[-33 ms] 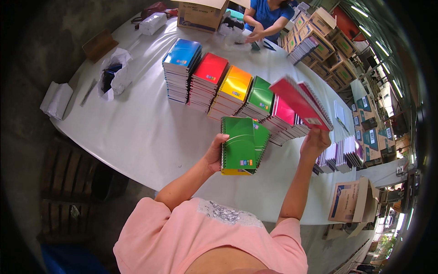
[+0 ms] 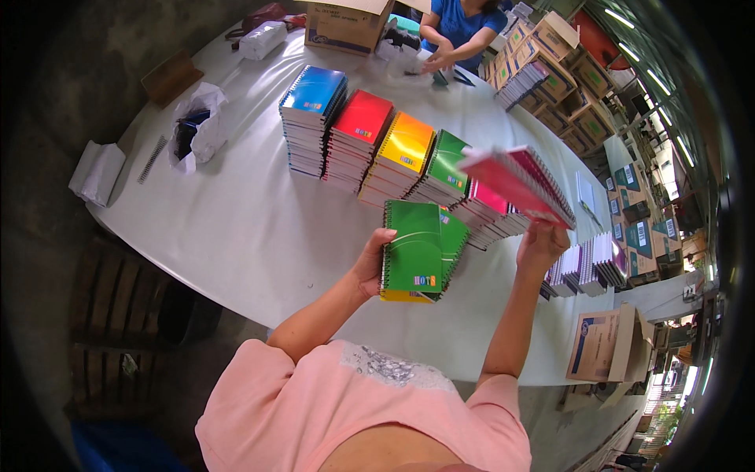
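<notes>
Green notebooks were clasped by left fingers, while red notebooks, pinched by right fingers only at the near end, risked being dropped through top-heaviness.

Bright tubes blaze at upper right, and here's the glare, streaking the white table and flaring off the yellow cover! The red notebook smears into blur, while the stacks read sharper. Far left sinks into gloom; straight edges bow, black swallowing the corners.
</notes>
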{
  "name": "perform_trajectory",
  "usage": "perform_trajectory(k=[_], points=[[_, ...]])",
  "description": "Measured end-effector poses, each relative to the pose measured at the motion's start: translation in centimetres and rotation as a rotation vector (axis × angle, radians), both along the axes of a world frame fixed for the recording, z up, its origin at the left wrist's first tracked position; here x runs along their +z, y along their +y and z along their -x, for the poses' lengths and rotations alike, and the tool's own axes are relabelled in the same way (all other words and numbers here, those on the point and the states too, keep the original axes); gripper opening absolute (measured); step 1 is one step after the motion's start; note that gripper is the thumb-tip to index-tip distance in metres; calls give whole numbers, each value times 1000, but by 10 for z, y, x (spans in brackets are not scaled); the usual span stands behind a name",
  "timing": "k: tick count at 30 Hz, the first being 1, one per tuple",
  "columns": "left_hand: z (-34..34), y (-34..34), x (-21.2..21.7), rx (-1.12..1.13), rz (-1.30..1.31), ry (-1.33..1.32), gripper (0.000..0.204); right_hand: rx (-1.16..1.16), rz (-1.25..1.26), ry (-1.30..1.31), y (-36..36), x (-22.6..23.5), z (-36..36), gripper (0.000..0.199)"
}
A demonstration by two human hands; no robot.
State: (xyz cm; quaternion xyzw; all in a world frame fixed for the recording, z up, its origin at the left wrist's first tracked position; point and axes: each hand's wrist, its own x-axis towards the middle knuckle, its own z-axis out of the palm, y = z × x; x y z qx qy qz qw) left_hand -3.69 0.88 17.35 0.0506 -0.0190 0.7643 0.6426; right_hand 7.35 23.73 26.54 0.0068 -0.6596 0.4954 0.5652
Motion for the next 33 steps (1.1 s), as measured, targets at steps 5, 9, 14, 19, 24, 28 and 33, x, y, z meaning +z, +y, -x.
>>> perform_trajectory(k=[5, 9, 14, 19, 24, 28, 33], points=[[-15, -16, 16, -135, -37, -128, 63, 832, 219, -81, -44, 20, 18, 24], [-38, -26, 27, -233, -22, -197, 68, 1199, -116, -179, -39, 19, 25, 11], [-48, -31, 19, -318, -63, -245, 69, 1142, -337, -475, -28, 20, 22, 17], [-46, -37, 13, -258, 35, -147, 64, 1057, -388, -601, -34, 35, 21, 22], [-45, -40, 4, -231, 41, -243, 49, 580, -316, -490, -39, 30, 9, 13], [-40, -44, -2, -220, 46, -100, 49, 218, -41, -122, -14, 19, -27, 23], [-34, -52, -17, -114, 116, -87, 52, -312, -104, -1, -79, 43, -47, 30]])
